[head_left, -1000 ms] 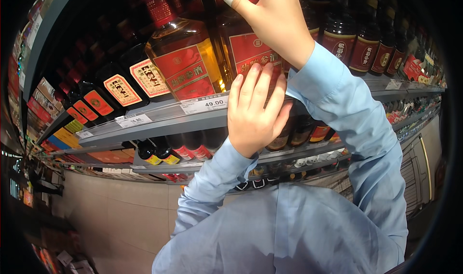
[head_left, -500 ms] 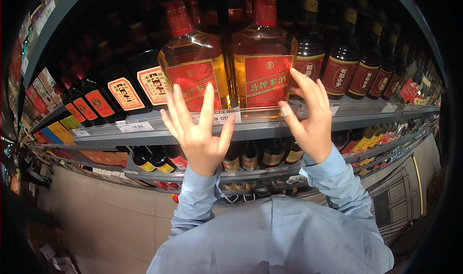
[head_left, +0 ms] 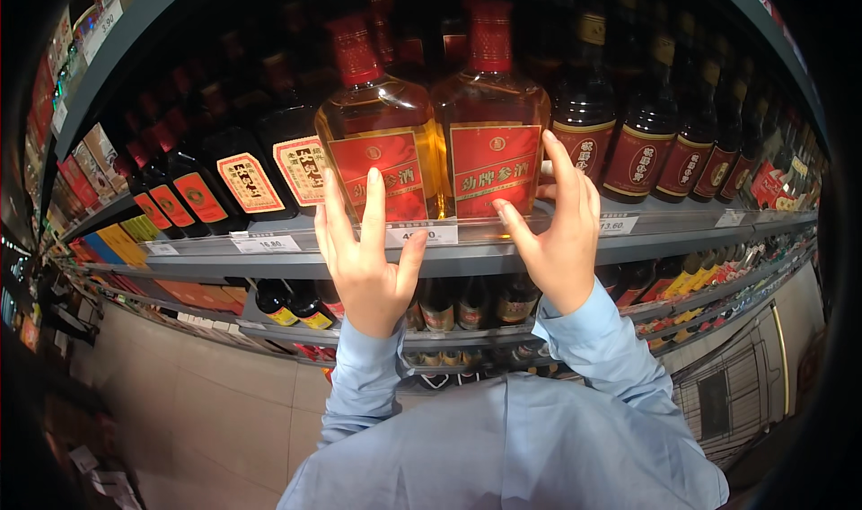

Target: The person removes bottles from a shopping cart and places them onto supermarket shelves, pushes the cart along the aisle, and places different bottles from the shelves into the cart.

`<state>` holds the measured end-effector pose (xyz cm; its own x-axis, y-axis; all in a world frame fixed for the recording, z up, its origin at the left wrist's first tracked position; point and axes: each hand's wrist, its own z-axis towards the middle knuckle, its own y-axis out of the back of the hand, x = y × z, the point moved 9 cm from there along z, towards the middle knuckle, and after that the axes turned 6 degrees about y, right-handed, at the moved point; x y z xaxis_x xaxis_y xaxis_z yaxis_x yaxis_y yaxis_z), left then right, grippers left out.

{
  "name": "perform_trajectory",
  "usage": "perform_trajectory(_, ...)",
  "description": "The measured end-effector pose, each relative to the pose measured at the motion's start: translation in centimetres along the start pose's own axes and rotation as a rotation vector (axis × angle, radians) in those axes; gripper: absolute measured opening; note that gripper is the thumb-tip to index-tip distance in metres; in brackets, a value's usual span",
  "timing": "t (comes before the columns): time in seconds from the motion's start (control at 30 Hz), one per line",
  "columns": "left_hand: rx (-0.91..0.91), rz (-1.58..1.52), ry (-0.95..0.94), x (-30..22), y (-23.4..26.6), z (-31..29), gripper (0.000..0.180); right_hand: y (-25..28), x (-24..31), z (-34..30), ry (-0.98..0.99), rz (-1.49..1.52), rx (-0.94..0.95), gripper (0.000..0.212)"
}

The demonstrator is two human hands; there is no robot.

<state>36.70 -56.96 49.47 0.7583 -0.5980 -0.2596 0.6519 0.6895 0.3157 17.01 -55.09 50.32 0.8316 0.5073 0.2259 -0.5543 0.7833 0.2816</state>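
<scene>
On the shelf edge (head_left: 269, 260), your left hand (head_left: 366, 263) spreads open just below the left amber bottle (head_left: 382, 155); your right hand (head_left: 558, 232), fingers splayed, touches the right amber bottle (head_left: 492, 142).

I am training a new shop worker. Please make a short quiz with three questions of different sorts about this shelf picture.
1. True or false: the left hand grips a bottle by its neck.
2. What colour are the caps of the two amber bottles at the shelf edge? A green, B red, C white.
3. Which hand reaches the right amber bottle?

Key: 1 false, its fingers are spread open in front of the bottle. 2 B. 3 the right hand.
</scene>
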Motion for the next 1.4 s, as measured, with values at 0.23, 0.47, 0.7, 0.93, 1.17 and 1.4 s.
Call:
perform_trajectory(0.23,-0.036,-0.045,-0.035,1.1,1.0,0.2,0.061,0.5,-0.1,-0.1,-0.032,-0.003,0.054,0.072)
perform_trajectory(0.47,-0.001,0.013,-0.099,0.5,0.0,0.5,0.072,-0.6,0.4,-0.5,0.063,-0.055,0.081,0.072)
perform_trajectory(0.7,0.004,-0.02,-0.098,0.9,0.2,0.5,0.07,-0.5,0.6,-0.5,0.076,-0.054,0.056,0.072)
perform_trajectory(0.93,-0.003,0.014,-0.094,0.7,0.0,0.2,0.069,-0.2,0.3,-0.4,0.058,-0.04,0.08,0.072)
perform_trajectory(1.17,-0.126,-0.185,-0.086,0.5,1.3,-2.5,0.062,4.8,-0.9,-2.1,-0.007,0.084,-0.061,0.057)
perform_trajectory(1.4,0.168,0.154,-0.144,-3.4,-3.5,-3.2,0.063,1.2,2.2,-2.9,0.215,-0.255,0.2,0.041)
